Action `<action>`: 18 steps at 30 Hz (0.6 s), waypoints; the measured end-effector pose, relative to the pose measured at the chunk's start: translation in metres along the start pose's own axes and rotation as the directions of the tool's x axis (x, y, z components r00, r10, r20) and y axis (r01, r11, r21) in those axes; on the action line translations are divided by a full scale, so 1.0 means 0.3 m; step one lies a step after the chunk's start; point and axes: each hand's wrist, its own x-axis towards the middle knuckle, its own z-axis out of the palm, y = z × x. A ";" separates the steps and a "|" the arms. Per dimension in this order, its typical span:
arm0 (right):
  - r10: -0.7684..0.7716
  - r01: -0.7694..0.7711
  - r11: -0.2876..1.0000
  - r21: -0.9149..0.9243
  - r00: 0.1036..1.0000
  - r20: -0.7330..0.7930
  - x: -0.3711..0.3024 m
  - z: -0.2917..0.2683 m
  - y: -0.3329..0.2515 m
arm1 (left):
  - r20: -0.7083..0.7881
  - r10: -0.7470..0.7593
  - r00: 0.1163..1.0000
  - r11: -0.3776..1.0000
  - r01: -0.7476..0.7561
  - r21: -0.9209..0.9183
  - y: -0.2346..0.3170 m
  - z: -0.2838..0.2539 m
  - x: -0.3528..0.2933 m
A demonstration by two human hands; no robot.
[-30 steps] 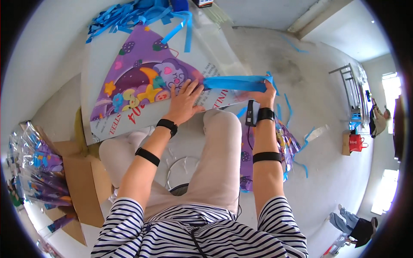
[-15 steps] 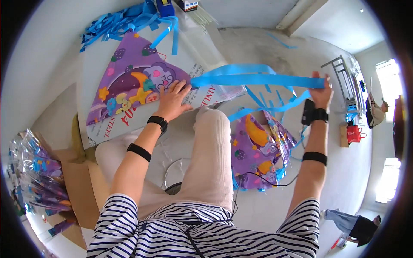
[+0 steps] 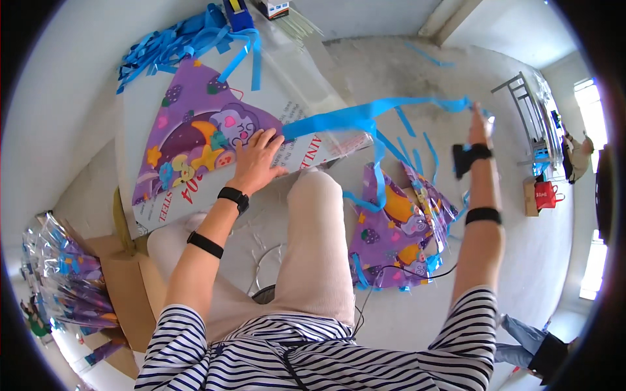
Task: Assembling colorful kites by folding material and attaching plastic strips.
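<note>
A purple triangular kite (image 3: pixel 180 133) with cartoon print lies on a white printed board (image 3: pixel 153 212). My left hand (image 3: pixel 257 159) rests on its right corner, fingers stretched out and slightly apart. From that corner a blue ribbon (image 3: pixel 345 116) runs through the air to the right. At its far end is my right hand (image 3: pixel 481 125), raised and smeared by motion; the ribbon reaches its fingertips, which look closed on it. A slack length of ribbon hangs in the middle.
Blue ribbon strips (image 3: pixel 179 42) are heaped behind the kite, beside a blue tape dispenser (image 3: pixel 238 16). More purple kites (image 3: pixel 381 244) hang or lie right of my knee. A cardboard box (image 3: pixel 127 280) and plastic-wrapped kites (image 3: pixel 68 280) are at left. Other people are at far right.
My right hand has moved slightly up and left. The ribbon, stretched straight before, now waves, and part of it has dropped toward the kites on the right. My left hand stays on the kite's corner.
</note>
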 end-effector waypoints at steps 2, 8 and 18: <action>-0.254 0.275 0.955 -0.113 0.951 0.176 -0.302 0.193 0.087 | 0.009 -0.014 1.000 1.000 0.014 0.026 -0.023 -0.013 -0.009; 0.460 -0.950 -0.042 0.309 0.257 0.850 -1.116 0.500 -0.186 | 0.010 -0.043 0.999 0.995 0.042 0.086 -0.067 0.000 -0.046; 0.188 -0.900 -0.290 0.325 0.279 0.942 -1.292 0.748 -0.294 | 0.038 -0.063 0.997 0.994 0.059 0.096 -0.064 -0.015 -0.051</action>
